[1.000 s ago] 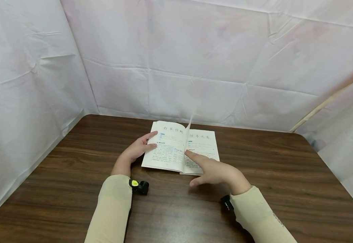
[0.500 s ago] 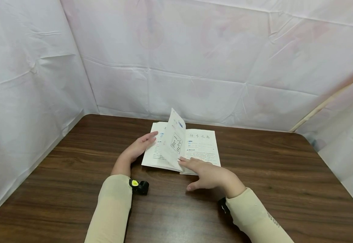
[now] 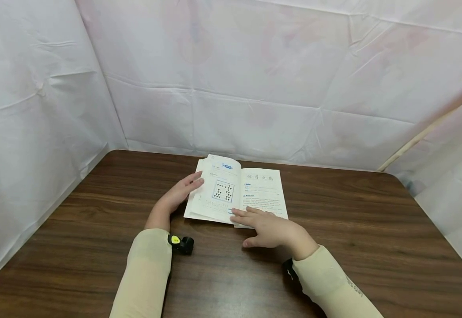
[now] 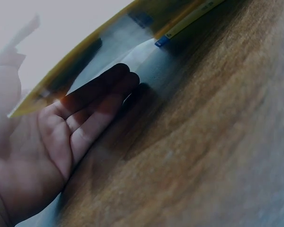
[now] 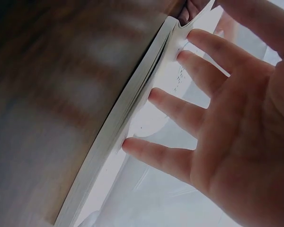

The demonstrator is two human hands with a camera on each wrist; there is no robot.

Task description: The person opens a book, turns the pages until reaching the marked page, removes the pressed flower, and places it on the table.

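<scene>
Open book (image 3: 236, 194) lying flat between the two hands, spine running straight away from the person, top edge toward the draped white backdrop (image 3: 254, 79); the spread's long axis runs left to right. Left hand (image 3: 177, 196), fingers straight and relaxed, rests at the outer edge of the left page, which bears a grid of dark marks. Right hand (image 3: 268, 227), fingers spread flat, presses the near edge of the pages close to the spine. Bare wooden table (image 3: 373, 229) extends well beyond both hands, with wider room outside the right hand. The backdrop stands just beyond the book's far edge.
</scene>
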